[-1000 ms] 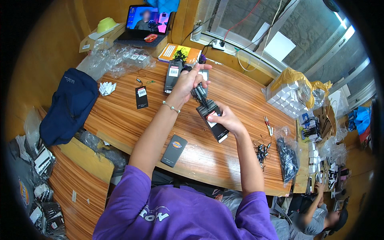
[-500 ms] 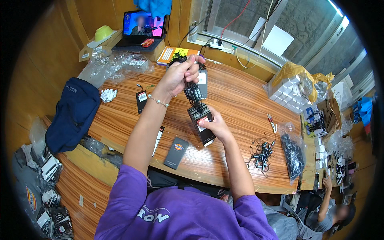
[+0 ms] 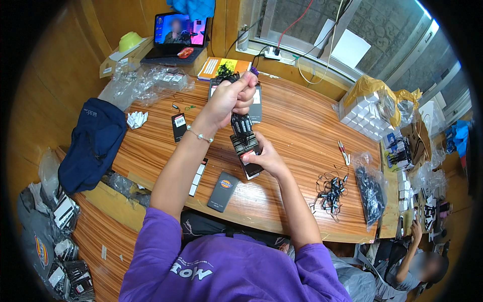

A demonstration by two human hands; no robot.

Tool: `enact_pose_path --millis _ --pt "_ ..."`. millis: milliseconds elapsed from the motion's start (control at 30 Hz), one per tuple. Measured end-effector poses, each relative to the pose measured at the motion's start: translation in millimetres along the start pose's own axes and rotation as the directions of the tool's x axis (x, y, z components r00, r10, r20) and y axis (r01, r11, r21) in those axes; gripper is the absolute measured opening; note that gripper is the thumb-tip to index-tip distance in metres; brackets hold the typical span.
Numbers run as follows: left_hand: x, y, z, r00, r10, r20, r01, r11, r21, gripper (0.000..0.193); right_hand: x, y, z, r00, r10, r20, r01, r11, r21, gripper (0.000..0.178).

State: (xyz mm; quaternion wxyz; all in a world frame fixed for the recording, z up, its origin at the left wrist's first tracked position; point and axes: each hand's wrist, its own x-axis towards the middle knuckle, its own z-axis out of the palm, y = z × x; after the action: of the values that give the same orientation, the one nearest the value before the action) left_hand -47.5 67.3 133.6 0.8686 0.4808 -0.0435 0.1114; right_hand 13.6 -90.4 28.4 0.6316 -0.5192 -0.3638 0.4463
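My left hand [image 3: 230, 101] is closed in a fist around a bundle of black tag strings [image 3: 242, 124]; loose string ends stick out above it. Below hangs a stack of black hang tags [image 3: 240, 143], pinched by my right hand [image 3: 269, 160] with the thumb on its front face. Behind my left hand, more tags lie partly hidden on the wooden table [image 3: 297, 126]. A single black tag [image 3: 179, 127] with a white label rests left of my forearm. Nearer to me lie a grey card [image 3: 223, 191] with an oval emblem and a white-labelled strip [image 3: 198, 177].
To the right are a tangle of black strings [image 3: 331, 194], snips [image 3: 344, 152], a plastic bag of black strings [image 3: 370, 196] and stacked white boxes [image 3: 366, 113]. A navy pouch [image 3: 93, 143] and laptop [image 3: 178, 38] are at left. Another person's arm [image 3: 410, 249] reaches in at lower right.
My right hand has shifted slightly left and up with the tag stack, closer to my left hand. My left fist has turned slightly, still around the strings.
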Motion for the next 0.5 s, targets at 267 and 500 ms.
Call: enact_pose_path --millis 267,500 --pt "-1 20 20 0.999 0.022 -0.029 -0.015 0.975 0.22 0.024 19 -8 -3 0.987 -0.11 0.117 0.127 0.981 -0.148 0.091" --pt "-19 49 4 0.982 0.124 -0.14 -0.073 0.944 0.322 0.025 86 -6 -88 0.927 -0.099 -0.361 -0.049 0.924 -0.379 0.079"
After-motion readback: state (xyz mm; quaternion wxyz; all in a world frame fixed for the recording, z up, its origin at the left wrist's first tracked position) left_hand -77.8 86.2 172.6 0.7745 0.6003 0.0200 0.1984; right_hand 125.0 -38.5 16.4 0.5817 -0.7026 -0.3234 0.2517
